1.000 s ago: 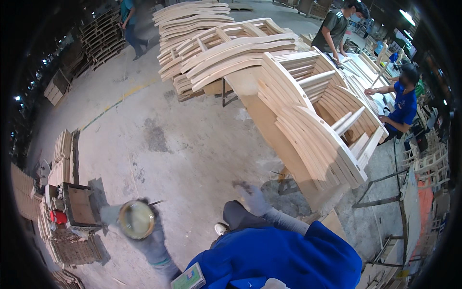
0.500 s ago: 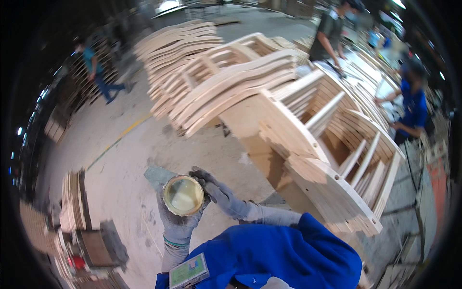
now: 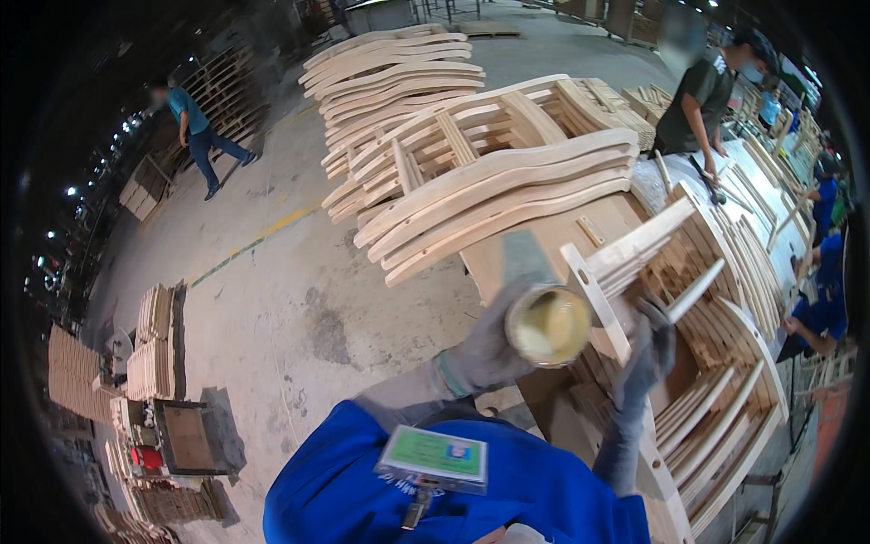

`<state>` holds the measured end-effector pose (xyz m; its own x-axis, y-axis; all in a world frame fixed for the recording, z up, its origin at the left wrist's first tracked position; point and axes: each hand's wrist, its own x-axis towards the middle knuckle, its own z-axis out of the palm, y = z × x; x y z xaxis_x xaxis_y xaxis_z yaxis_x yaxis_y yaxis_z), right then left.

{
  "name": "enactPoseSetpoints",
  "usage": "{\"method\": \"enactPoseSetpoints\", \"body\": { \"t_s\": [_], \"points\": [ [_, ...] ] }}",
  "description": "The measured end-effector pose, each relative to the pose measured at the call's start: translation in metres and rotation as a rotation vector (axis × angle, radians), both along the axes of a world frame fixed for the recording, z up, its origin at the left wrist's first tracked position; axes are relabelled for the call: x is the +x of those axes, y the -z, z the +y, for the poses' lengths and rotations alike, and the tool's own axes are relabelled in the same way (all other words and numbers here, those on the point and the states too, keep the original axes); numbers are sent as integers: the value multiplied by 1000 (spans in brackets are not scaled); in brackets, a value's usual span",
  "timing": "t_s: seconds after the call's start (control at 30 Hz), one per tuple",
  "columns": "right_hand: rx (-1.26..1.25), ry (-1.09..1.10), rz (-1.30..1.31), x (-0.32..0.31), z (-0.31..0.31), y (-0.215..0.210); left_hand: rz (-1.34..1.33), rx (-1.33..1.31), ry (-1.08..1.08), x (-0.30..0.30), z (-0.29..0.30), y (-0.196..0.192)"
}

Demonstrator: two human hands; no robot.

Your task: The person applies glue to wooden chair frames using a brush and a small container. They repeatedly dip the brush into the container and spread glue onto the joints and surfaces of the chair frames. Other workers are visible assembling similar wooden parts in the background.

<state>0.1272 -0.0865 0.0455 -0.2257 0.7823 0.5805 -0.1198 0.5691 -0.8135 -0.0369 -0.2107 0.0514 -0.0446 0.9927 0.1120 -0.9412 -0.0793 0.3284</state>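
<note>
My left hand (image 3: 489, 349), in a grey glove, holds a round open can (image 3: 548, 324) filled with pale yellowish paste. A flat grey blade (image 3: 526, 257) sticks up behind the can. My right hand (image 3: 645, 355), also gloved, rests on a light wooden frame (image 3: 689, 299) just right of the can, fingers curled against its slats. The can hovers beside the frame's upright post (image 3: 594, 297). My blue shirt with a green badge (image 3: 433, 453) fills the lower middle.
Curved wooden slats (image 3: 494, 199) lie stacked on the bench ahead, more stacks (image 3: 399, 63) behind. A person in a dark shirt (image 3: 698, 100) works at the far right bench, others in blue further right. Another person (image 3: 198, 131) walks at far left. Wood piles (image 3: 149, 349) stand lower left.
My view has swung right toward the bench. The can in my left hand rose from over the floor up to the frame, and my right hand moved onto the frame.
</note>
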Motion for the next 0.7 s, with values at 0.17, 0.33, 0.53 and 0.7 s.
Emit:
{"method": "enactPoseSetpoints", "body": {
  "t_s": [0.17,0.33,0.53,0.7],
  "points": [
    [-138,419,42,43,42,27,-18,170,118,-26,86,-5],
    [-230,609,180,78,65,41,2,141,195,-58,159,-6],
    [-277,805,-40,60,60,39,136,119,123,-85,226,38],
    [-154,710,-186,66,70,32,89,-123,119,-95,241,33]
  ]
}}
